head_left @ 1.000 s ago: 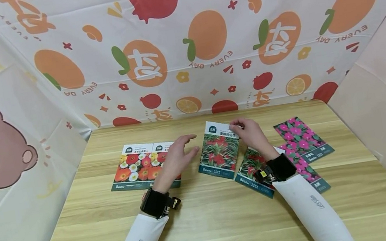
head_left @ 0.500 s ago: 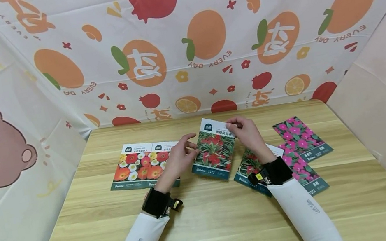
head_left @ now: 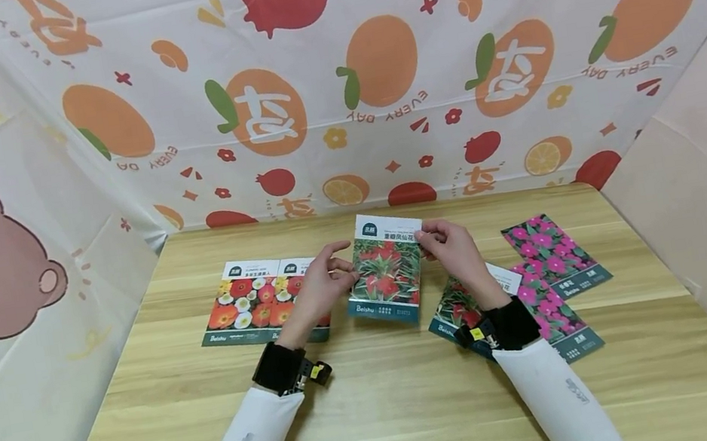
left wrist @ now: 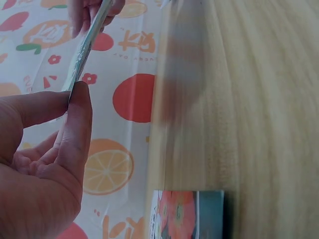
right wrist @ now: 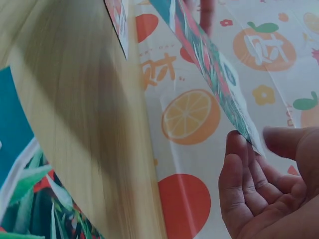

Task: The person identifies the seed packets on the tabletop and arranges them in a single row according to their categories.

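Hands: left hand (head_left: 318, 287) and right hand (head_left: 450, 248) grip pinching seed packet (head_left: 385, 277) | above table (head_left: 382, 414)

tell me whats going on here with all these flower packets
A person holds one seed packet up off the wooden table, the left hand pinching its left edge and the right hand its top right corner. Two red-and-orange packets lie to the left, pink-flowered ones to the right.

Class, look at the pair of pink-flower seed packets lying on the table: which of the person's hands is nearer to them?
Right. The right hand pinches the lifted red-flower packet just beside the pink-flower packets; the left hand grips that packet's far edge, farther away.
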Demonstrator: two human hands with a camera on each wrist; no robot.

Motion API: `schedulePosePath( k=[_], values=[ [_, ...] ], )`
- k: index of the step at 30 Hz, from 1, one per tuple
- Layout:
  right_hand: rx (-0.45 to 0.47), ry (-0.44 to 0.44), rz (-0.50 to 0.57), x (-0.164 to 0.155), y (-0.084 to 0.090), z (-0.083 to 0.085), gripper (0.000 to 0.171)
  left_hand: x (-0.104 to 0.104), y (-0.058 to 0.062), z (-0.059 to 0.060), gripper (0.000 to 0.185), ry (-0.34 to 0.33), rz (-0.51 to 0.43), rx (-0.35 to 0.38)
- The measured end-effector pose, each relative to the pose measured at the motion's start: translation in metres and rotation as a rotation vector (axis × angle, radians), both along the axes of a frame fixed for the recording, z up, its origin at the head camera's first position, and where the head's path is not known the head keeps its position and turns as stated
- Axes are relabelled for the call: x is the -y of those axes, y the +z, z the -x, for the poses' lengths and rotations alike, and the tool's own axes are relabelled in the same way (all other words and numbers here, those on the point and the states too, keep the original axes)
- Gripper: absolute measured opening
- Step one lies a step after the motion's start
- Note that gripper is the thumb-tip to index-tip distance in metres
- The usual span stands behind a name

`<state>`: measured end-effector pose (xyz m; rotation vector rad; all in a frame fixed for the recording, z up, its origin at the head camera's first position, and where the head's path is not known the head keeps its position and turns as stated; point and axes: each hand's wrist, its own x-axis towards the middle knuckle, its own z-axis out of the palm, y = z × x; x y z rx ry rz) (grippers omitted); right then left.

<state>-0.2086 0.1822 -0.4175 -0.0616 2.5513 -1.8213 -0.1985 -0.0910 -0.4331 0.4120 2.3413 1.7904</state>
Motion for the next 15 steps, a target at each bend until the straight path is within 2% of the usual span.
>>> schedulePosePath(
  k=[9,13,15],
  values=[
    [0.057,0.006,-0.053,0.008,-0.002,-0.002,0.03,0.002,0.004,0.0,0.059,0.059,-0.042,0.056],
    [0.06,0.0,-0.063,0.01,-0.004,-0.002,0.03,0.002,0.005,0.0,0.058,0.057,0.01,0.051],
    [0.06,-0.005,-0.065,0.012,-0.006,-0.002,0.03,0.004,0.005,0.0,0.058,0.041,0.065,0.034]
  ],
)
